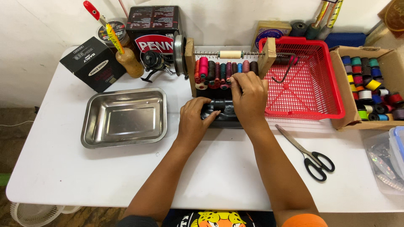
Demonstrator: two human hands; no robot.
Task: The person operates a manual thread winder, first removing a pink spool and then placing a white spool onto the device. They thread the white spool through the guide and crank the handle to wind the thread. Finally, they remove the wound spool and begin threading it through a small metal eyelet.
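Your left hand (pixel 194 119) grips a black spool (pixel 218 104), fingers curled round it, over the black base (pixel 223 120) of the wooden spool rack (pixel 190 63). Your right hand (pixel 249 97) is closed, fingertips pinching at the thread spools (pixel 219 73) lined up on the rack. Steel tray (pixel 124 117) sits left, red basket (pixel 307 84) right, scissors (pixel 307 153) near right on the white table (pixel 84 168).

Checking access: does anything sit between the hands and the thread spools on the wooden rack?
Nothing visible does. The right hand already reaches the row of thread spools on the wooden rack; the left hand rests on a black object just below.
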